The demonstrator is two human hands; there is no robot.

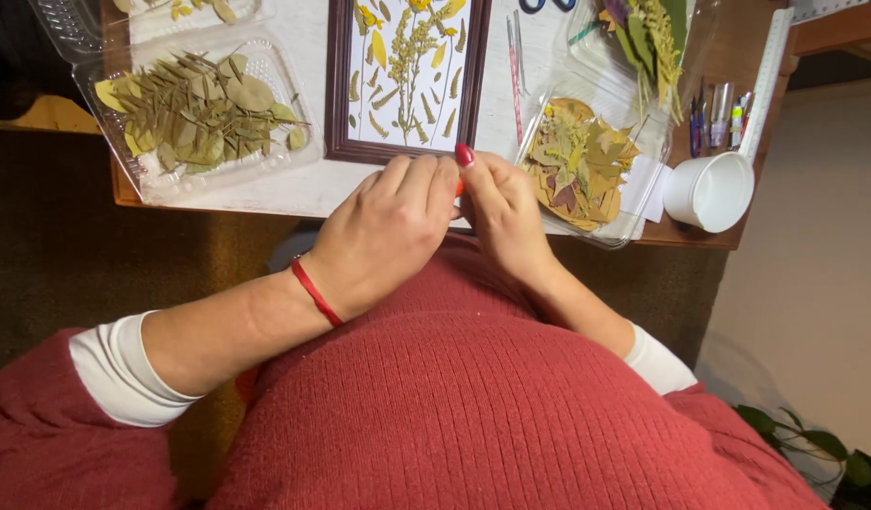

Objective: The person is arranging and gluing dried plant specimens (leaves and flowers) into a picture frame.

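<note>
The left hand and right hand meet at the near edge of the picture frame, pinching something small and orange. What it is cannot be told. It looks light and easy to drop, so fingertips suit it best.

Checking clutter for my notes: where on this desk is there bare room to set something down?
Little. A bare strip of white tabletop runs along the near edge, between the green-leaf tray and the picture frame. The right side is crowded: autumn-leaf tray, white cup, pens. Both hands, left and right, fill the front centre.
</note>
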